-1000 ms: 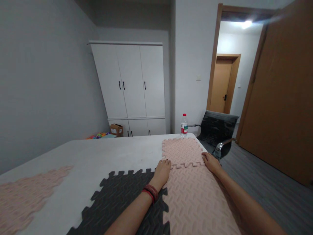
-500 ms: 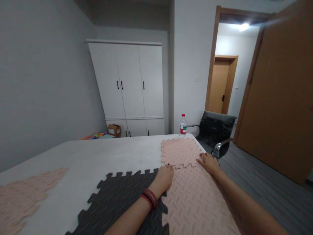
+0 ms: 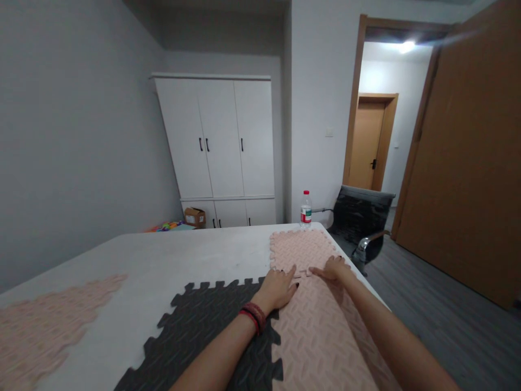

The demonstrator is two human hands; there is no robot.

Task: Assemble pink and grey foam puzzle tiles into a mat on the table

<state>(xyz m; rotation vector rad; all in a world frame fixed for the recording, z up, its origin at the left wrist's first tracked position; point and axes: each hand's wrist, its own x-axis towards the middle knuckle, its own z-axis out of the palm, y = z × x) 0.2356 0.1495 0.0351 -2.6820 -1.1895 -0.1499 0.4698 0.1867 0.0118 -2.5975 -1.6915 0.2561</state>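
Two pink foam mat tiles lie on the table: a far tile (image 3: 299, 247) and a near tile (image 3: 321, 331), meeting along a toothed seam. My left hand (image 3: 280, 287) rests on the seam, index finger stretched forward and thumb apart. From the right, my right hand (image 3: 337, 268) reaches in with its index finger extended onto the same seam; its other fingers are partly hidden. Along its right side the near tile bulges up under my right forearm. A dark grey foam tile (image 3: 211, 326) lies left of the near tile, partly under my left arm.
Another pink tile (image 3: 52, 320) lies at the left of the white table (image 3: 195, 250). A red-capped bottle (image 3: 306, 210) stands at the far right corner. Beyond the right edge is a black chair (image 3: 360, 214); a white cabinet (image 3: 220, 141) stands behind.
My left hand has uncurled, its index finger now stretched onto the seam. My right hand has shifted left, bringing its index finger onto the seam. The near tile's right side now bulges more.
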